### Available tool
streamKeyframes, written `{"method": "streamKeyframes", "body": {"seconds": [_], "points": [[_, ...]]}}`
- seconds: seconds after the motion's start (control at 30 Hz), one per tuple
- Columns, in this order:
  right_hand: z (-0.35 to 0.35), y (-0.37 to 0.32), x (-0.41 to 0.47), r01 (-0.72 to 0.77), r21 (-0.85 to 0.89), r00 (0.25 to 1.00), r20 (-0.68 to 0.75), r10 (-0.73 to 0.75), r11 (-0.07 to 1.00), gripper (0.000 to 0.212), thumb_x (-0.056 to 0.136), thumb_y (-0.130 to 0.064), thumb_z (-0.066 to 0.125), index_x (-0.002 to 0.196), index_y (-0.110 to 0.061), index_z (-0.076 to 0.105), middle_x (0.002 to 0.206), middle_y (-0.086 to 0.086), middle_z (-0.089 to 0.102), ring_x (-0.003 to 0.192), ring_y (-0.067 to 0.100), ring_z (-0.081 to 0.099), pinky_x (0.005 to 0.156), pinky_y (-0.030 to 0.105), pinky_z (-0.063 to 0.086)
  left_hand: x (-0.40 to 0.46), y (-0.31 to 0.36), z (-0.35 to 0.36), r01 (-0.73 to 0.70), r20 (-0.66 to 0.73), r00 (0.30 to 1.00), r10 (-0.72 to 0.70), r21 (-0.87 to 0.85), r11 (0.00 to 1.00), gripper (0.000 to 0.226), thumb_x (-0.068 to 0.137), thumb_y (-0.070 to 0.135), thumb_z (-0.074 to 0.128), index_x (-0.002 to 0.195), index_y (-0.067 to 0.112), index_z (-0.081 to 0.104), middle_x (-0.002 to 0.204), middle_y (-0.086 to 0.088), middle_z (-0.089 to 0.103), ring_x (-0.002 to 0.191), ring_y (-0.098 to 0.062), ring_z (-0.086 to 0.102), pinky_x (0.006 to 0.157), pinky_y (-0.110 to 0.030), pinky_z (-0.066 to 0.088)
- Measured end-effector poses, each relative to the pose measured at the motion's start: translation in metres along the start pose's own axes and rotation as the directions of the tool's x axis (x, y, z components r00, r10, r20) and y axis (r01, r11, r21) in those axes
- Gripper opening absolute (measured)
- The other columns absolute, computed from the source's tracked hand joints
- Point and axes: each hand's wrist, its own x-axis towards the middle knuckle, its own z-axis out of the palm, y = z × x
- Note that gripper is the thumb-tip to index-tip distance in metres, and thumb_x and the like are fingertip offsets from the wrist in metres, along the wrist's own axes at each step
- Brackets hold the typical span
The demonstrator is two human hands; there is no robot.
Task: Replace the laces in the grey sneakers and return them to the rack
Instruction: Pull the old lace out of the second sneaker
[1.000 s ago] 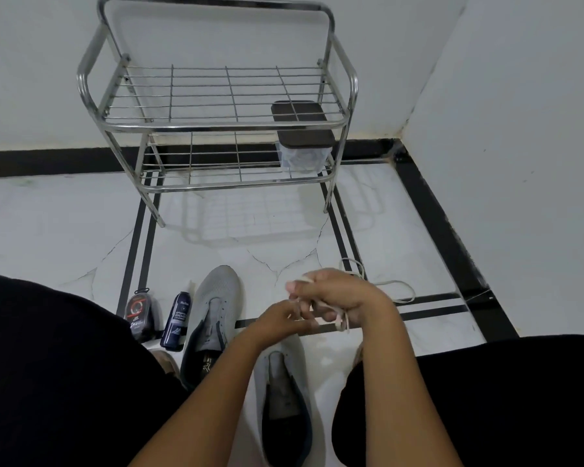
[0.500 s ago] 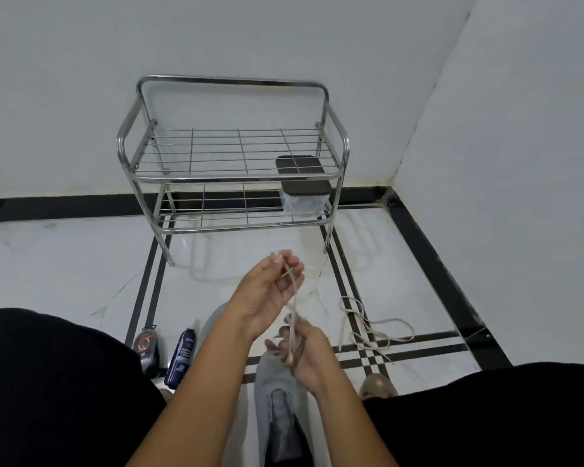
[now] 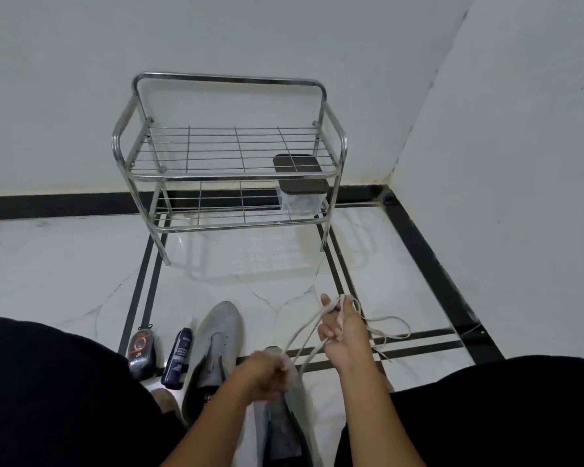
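Two grey sneakers lie on the white floor between my knees: one (image 3: 218, 335) to the left, toe pointing away, the other (image 3: 284, 426) nearer, partly under my left hand. My left hand (image 3: 267, 374) is closed on one end of a pale lace (image 3: 304, 335) just above the nearer sneaker's toe. My right hand (image 3: 343, 332), higher and to the right, grips the same lace, which runs taut between both hands. More lace (image 3: 393, 326) loops on the floor behind my right hand. The steel two-shelf rack (image 3: 230, 170) stands against the far wall.
A clear tub with a dark lid (image 3: 302, 193) sits on the rack's lower shelf at right. A shoe-polish applicator (image 3: 141, 348) and a dark blue bottle (image 3: 178, 357) lie left of the sneakers. My black-clad legs fill both lower corners. A wall closes the right side.
My left hand dropped from above to the nearer sneaker's toe, while my right hand rose up and right, stretching the lace between them. The camera tilted down slightly.
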Motion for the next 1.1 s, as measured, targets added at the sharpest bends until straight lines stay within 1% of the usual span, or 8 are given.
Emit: {"method": "streamKeyframes", "body": {"seconds": [0.27, 0.37, 0.5, 0.6, 0.73, 0.83, 0.93, 1.1], "points": [[-0.067, 0.056, 0.025, -0.343, -0.669, 0.890, -0.456, 0.000, 0.659, 0.036, 0.099, -0.038, 0.046, 0.094, -0.005, 0.059, 0.064, 0.008, 0.057, 0.045, 0.017, 0.040, 0.042, 0.024, 0.033, 0.042, -0.033, -0.014, -0.047, -0.234, 0.948, 0.216, 0.569, 0.821, 0.024, 0.090, 0.013, 0.051, 0.107, 0.001, 0.063, 0.109, -0.017, 0.065, 0.097, -0.033, 0.064, 0.086, -0.038, 0.052], [-0.061, 0.039, 0.054, -0.299, -0.805, 0.894, -0.424, -0.145, 0.513, 0.044, 0.095, -0.036, 0.049, 0.115, 0.002, 0.057, 0.103, 0.018, 0.067, 0.068, 0.024, 0.054, 0.062, 0.032, 0.045, 0.042, -0.019, -0.022, -0.149, -0.340, 0.874, 0.348, 0.495, 0.856, 0.023, 0.093, 0.019, 0.046, 0.104, 0.009, 0.064, 0.105, -0.012, 0.067, 0.097, -0.030, 0.062, 0.080, -0.033, 0.047], [-0.018, -0.008, 0.068, -0.136, -0.920, 0.932, -0.245, -0.266, 0.368, 0.040, 0.094, -0.028, 0.053, 0.122, 0.000, 0.052, 0.102, 0.013, 0.064, 0.068, 0.022, 0.059, 0.061, 0.029, 0.047, 0.036, -0.012, -0.024, -0.257, -0.364, 0.809, 0.460, 0.484, 0.836, 0.014, 0.095, 0.020, 0.047, 0.098, 0.021, 0.061, 0.095, 0.003, 0.063, 0.089, -0.019, 0.059, 0.076, -0.027, 0.045], [-0.015, -0.024, 0.073, -0.097, -0.985, 0.959, -0.132, -0.253, 0.145, 0.049, 0.089, -0.030, 0.063, 0.130, -0.008, 0.048, 0.129, 0.010, 0.053, 0.111, 0.029, 0.057, 0.087, 0.031, 0.045, 0.038, -0.021, -0.031, -0.301, -0.379, 0.777, 0.502, 0.478, 0.826, 0.015, 0.093, 0.016, 0.049, 0.096, 0.024, 0.062, 0.099, -0.002, 0.068, 0.090, -0.023, 0.064, 0.081, -0.038, 0.055], [-0.049, 0.015, 0.058, -0.210, -0.938, 0.951, -0.131, -0.278, -0.275, 0.060, 0.086, -0.038, 0.061, 0.138, -0.014, 0.042, 0.143, 0.014, 0.035, 0.118, 0.033, 0.052, 0.096, 0.037, 0.046, 0.029, -0.034, -0.048, -0.202, -0.547, 0.580, 0.603, 0.621, 0.757, 0.032, 0.085, 0.000, 0.050, 0.112, 0.011, 0.063, 0.114, -0.009, 0.062, 0.103, -0.031, 0.058, 0.084, -0.037, 0.048], [-0.063, 0.052, 0.029, -0.230, -0.901, 0.948, -0.293, 0.123, -0.368, 0.064, 0.083, -0.053, 0.064, 0.125, -0.006, 0.050, 0.106, 0.010, 0.061, 0.087, 0.022, 0.063, 0.088, 0.036, 0.052, 0.027, -0.046, -0.063, -0.056, -0.719, 0.498, 0.485, 0.532, 0.845, 0.034, 0.082, 0.007, 0.062, 0.114, 0.000, 0.058, 0.118, -0.022, 0.058, 0.108, -0.040, 0.055, 0.089, -0.046, 0.045], [-0.063, 0.074, 0.004, -0.266, -0.815, 0.680, -0.537, 0.498, -0.515, 0.070, 0.081, -0.049, 0.070, 0.126, 0.001, 0.049, 0.104, 0.011, 0.058, 0.074, 0.019, 0.062, 0.077, 0.033, 0.053, 0.028, -0.053, -0.071, 0.075, -0.787, 0.582, 0.203, 0.300, 0.951, 0.042, 0.086, 0.023, 0.063, 0.117, -0.003, 0.051, 0.124, -0.026, 0.055, 0.114, -0.042, 0.053, 0.093, -0.048, 0.044], [-0.079, 0.097, -0.004, -0.035, -0.761, 0.912, -0.290, 0.291, -0.648, 0.031, 0.090, -0.015, 0.056, 0.117, -0.002, 0.055, 0.126, 0.017, 0.057, 0.112, 0.028, 0.060, 0.088, 0.032, 0.050, 0.034, -0.060, -0.078, 0.126, -0.760, 0.629, 0.164, 0.307, 0.943, 0.025, 0.092, 0.012, 0.045, 0.113, 0.010, 0.057, 0.117, -0.019, 0.061, 0.109, -0.039, 0.057, 0.089, -0.044, 0.046]]}}
